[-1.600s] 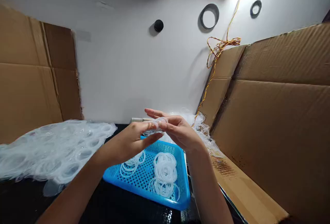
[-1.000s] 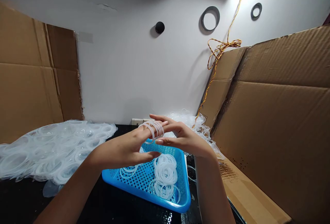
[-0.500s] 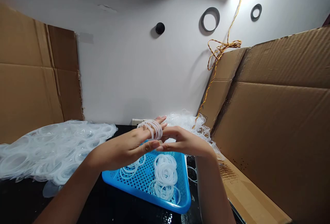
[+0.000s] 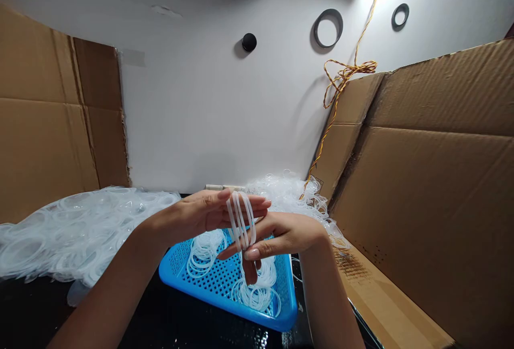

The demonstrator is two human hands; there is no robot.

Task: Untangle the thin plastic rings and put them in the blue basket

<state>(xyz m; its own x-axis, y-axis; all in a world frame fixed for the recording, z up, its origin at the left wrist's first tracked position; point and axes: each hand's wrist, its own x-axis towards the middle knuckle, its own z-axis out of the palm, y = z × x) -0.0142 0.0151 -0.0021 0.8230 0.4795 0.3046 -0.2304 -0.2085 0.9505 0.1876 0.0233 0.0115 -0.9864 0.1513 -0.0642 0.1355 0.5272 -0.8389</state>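
Note:
Several thin translucent white rings (image 4: 240, 226) stand side by side, looped around fingers of both my hands above the basket. My left hand (image 4: 201, 212) reaches in from the left, its fingers stretched through the upper part of the rings and its thumb against their top edge. From the right comes my right hand (image 4: 281, 235), palm down, with fingers running through the lower part of the rings and the thumb pressed at their lower right edge. Below is a blue perforated plastic basket (image 4: 217, 295) holding bunches of similar rings (image 4: 205, 252). Part of another bunch is hidden by my right hand.
A large pile of translucent sheets with rings (image 4: 92, 226) covers the table's left side. More loose ring scraps (image 4: 281, 188) are heaped behind the basket. Cardboard panels (image 4: 433, 188) flank both sides. A twisted yellow cord (image 4: 329, 124) hangs at the right of the wall.
My left hand has turned, its thumb now on top of the rings. My right hand has moved its fingers down through the loops, so the rings now span between both hands.

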